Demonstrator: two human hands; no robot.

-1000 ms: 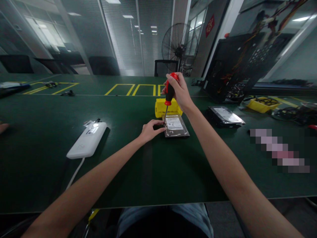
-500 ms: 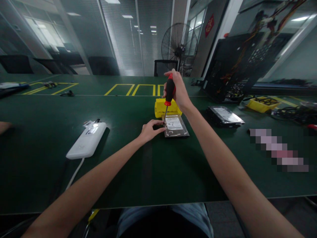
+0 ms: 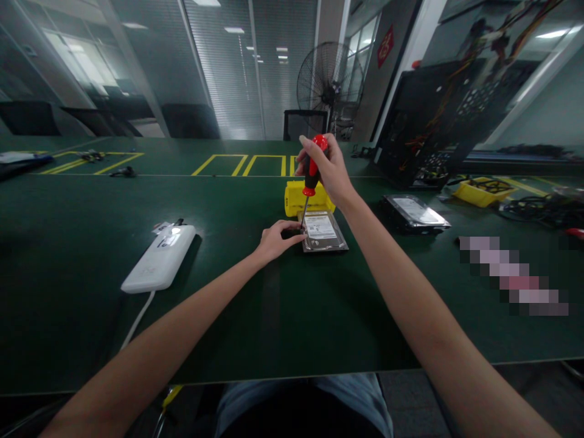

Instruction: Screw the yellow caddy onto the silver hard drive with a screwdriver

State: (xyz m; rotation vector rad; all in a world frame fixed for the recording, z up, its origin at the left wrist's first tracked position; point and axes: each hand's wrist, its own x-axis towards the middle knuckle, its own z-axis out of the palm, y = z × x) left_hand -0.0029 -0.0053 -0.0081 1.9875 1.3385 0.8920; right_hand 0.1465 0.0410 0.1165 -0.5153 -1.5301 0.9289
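A hard drive [image 3: 326, 236] with a white label lies flat on the green table. My right hand [image 3: 332, 167] is wrapped round the red and black handle of a screwdriver [image 3: 311, 176]. The shaft points down, slightly tilted, and its tip meets the drive near the left edge. At that same edge my left hand [image 3: 275, 240] grips the drive, thumb and forefinger on either side of the screwdriver's tip. Any screw under the tip is too small to make out. Right behind the drive stands a yellow plastic box [image 3: 308, 198].
A second hard drive [image 3: 415, 214] lies to the right, before an open black computer case [image 3: 410, 134]. Further right are a yellow tray [image 3: 483, 191] and cables [image 3: 538, 210]. On the left lies a white device [image 3: 159, 258] with a cord.
My right hand has turned round the screwdriver's handle, so more of its red top shows. My left hand and the drive stay put. Another person's hand at the far left has gone from view.
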